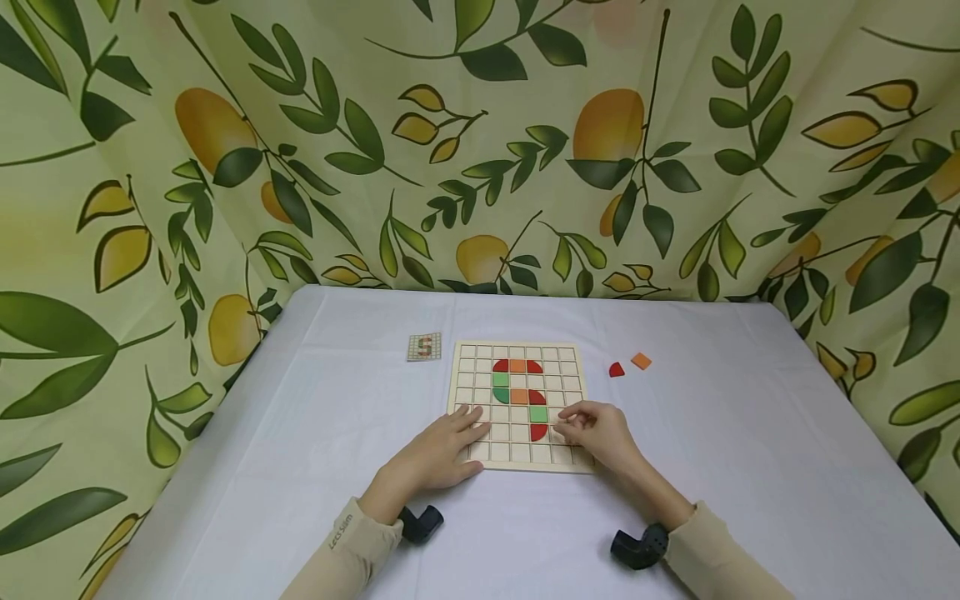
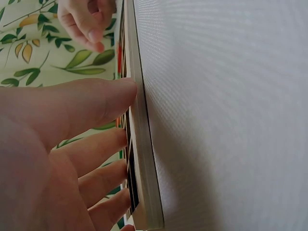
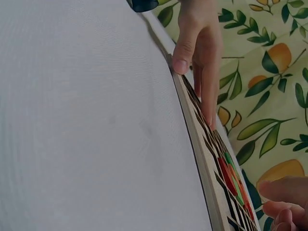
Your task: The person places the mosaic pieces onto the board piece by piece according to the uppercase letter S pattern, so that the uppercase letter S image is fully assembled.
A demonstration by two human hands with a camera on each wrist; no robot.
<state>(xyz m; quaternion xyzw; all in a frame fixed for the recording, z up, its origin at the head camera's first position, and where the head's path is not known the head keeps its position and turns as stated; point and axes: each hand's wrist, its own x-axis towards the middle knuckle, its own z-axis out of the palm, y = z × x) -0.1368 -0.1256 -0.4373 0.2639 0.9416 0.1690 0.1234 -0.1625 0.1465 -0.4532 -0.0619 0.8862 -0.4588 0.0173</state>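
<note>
A wooden grid board [image 1: 558, 454] lies on the table, bearing red, orange and green tiles in a curved line. Its lowest tile is a red quarter-round tile [image 1: 538, 432]. My left hand [image 1: 446, 446] rests on the board's lower left corner, fingers spread; in the left wrist view its thumb [image 2: 103, 98] touches the board's edge. My right hand [image 1: 600, 429] hovers at the board's right side, beside the red quarter-round tile. Its fingers are loosely bent, thumb near the index finger, and no piece shows between them. In the right wrist view, its fingertips [image 3: 274, 187] are partly cut off.
A small pattern card [image 1: 424, 347] lies left of the board. To the right are a loose red quarter-round piece [image 1: 617, 369] and an orange square [image 1: 641, 361]. A white cloth covers the table [image 1: 360, 350]; a leaf-patterned curtain [image 1: 480, 167] stands behind it.
</note>
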